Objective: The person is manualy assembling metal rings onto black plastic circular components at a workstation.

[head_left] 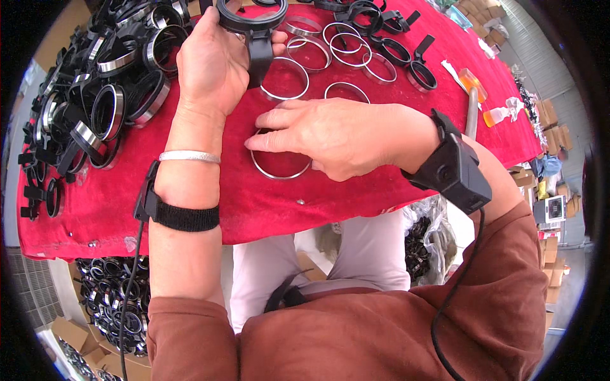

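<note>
Red cloth [368, 190] sweeps right across the frame, draped over a broad tabletop [267, 209], its front edge bowing toward the lower left. Over to the right edge now, and there's grey floor [575, 244], with cardboard boxes [546, 114] scattered down that side and more cartons [486, 13] piled at the upper right. A ridged grey surface [540, 47] curves behind them, wall or floor, hard to call! Mid-right, 1 white boxy unit [554, 209] with a dark panel. Down at lower left, a dark gridded panel [38, 289], then 1 open carton [73, 333]. Bright, pale light floods everything.
</note>
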The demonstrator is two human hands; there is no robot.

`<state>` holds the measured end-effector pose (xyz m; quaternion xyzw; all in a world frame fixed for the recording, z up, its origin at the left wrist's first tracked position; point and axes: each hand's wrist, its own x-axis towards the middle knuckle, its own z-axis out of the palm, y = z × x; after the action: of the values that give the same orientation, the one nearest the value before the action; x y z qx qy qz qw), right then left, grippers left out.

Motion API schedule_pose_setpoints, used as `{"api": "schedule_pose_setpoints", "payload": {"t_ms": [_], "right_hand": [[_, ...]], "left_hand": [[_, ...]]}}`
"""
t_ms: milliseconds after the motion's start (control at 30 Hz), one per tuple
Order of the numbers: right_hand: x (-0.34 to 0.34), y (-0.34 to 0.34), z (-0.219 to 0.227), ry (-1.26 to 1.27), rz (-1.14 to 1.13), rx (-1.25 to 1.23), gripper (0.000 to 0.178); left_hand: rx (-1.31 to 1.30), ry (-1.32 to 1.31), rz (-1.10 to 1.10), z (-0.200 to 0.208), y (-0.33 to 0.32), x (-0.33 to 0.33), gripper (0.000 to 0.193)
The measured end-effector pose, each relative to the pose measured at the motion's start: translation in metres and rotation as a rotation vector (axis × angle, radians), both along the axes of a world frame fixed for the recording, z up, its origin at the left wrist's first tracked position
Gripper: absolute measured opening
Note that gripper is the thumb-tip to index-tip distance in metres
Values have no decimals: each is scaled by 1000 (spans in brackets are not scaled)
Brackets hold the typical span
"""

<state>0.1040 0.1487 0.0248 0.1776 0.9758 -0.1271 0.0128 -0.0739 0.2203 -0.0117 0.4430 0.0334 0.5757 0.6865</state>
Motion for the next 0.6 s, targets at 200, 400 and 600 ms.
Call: {"api": "schedule_pose_setpoints", "payload": {"t_ms": [200,400,600], "right_hand": [[6,-8,3,102,72,119,41],[25,-25,47,456,-435,-47,59],[19,17,51,747,-744,252,61]], "left_hand": [[-222,117,44,13,-15,10,44],[-318,78,-3,16,-26,12,46],[-208,256,47,15,-30,18,46]]}}
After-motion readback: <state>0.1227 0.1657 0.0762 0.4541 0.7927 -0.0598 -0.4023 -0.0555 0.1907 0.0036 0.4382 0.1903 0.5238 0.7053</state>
